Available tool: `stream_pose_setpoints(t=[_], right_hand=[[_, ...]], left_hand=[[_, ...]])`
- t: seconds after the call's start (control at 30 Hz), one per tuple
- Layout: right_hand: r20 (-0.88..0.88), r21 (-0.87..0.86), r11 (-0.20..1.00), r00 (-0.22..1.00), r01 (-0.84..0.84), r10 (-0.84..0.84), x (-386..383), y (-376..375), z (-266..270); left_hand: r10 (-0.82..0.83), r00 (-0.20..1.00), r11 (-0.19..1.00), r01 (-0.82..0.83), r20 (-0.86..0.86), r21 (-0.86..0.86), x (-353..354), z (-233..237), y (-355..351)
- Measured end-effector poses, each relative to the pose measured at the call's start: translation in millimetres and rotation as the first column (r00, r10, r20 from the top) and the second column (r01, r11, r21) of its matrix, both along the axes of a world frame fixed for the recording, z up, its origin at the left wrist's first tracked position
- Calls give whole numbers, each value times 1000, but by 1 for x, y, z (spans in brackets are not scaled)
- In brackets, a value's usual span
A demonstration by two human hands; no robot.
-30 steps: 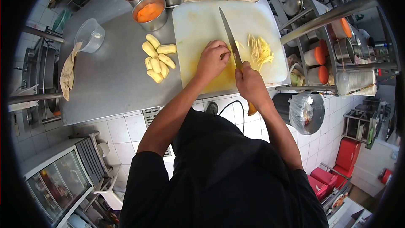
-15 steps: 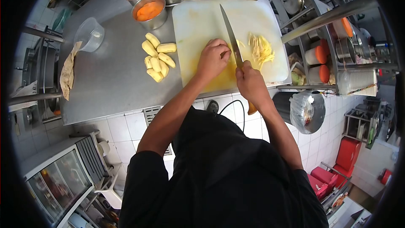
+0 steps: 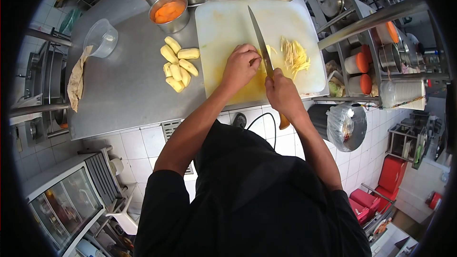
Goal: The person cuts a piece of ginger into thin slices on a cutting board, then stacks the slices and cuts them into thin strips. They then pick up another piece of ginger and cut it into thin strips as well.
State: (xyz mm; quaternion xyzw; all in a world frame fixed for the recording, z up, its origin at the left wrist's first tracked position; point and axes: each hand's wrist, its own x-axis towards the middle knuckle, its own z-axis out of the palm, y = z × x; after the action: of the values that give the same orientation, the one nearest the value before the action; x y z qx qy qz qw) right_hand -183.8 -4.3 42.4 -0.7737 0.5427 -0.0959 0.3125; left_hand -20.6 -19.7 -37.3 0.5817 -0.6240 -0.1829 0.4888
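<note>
On the white cutting board point(image 3: 228, 24), the left hand point(image 3: 240, 66) pinches a small yellow piece point(image 3: 269, 50) beside the big knife point(image 3: 261, 43) that the right hand point(image 3: 282, 94) grips tight.

Plain black short-sleeved top point(image 3: 247, 200) (loose, softly creased), sleeves point(image 3: 164, 181) ending above the elbows.

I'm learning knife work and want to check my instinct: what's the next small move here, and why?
Probably press the knife down for a thin cut. The right hand grips its handle, and the blade lies over the cutting board beside the left hand, whose curled fingers pin a mostly hidden yellow piece. Cut strips lie on the blade's far side.
</note>
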Motion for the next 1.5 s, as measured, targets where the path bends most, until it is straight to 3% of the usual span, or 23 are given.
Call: stream_pose_setpoints(t=[0.73, 1.23, 1.5], right_hand=[[0, 18, 999, 1000, 29, -29, 0, 7, 13], [-50, -28, 1000, 999, 14, -15, 7, -3, -11], [9, 23, 999, 999, 42, -42, 1, 5, 5]], left_hand=[[9, 1000, 1000, -9, 1, 16, 0, 3, 1], [15, 1000, 1000, -14, 11, -19, 0, 0, -1], [18, 1000, 1000, -18, 8, 6, 0, 0, 1]])
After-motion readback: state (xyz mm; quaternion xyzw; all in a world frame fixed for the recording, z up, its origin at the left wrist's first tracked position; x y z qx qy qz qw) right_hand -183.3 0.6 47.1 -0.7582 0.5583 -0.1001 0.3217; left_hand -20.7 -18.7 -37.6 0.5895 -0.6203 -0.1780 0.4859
